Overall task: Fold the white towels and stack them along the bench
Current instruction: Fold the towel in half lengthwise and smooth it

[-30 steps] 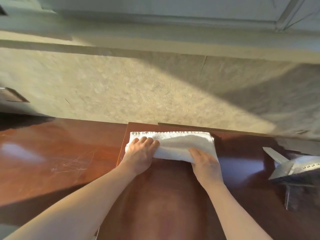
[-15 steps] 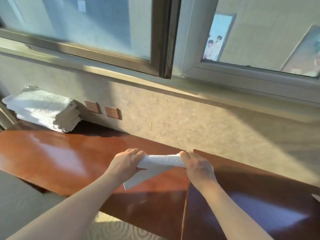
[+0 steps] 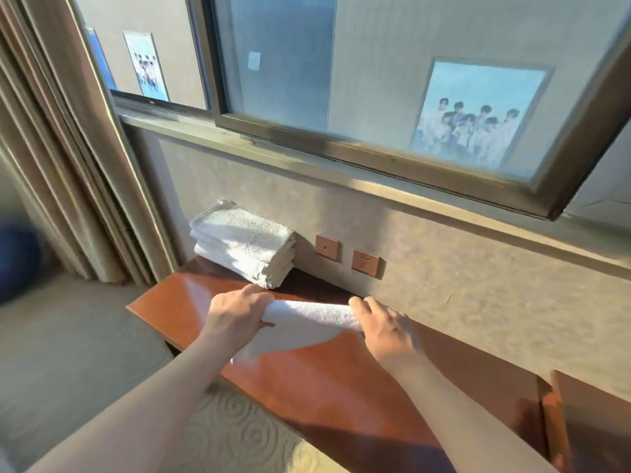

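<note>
A folded white towel [image 3: 307,322] hangs in the air just above the red-brown wooden bench [image 3: 307,380]. My left hand [image 3: 235,312] grips its left end and my right hand [image 3: 386,327] grips its right end, fingers curled over the top fold. A lower flap of the towel droops toward me. A stack of folded white towels [image 3: 244,242] lies at the bench's far left end against the wall, a little beyond and left of the held towel.
Two copper wall switches [image 3: 346,254] sit on the wall just right of the stack. A window frame [image 3: 375,162] runs above. Beige curtains [image 3: 68,165] hang at the left. Patterned carpet [image 3: 239,438] lies below the bench edge.
Both hands lifted the folded towel off the bench and carried it leftward along the bench. The stack of towels has come closer, now just beyond the held towel.
</note>
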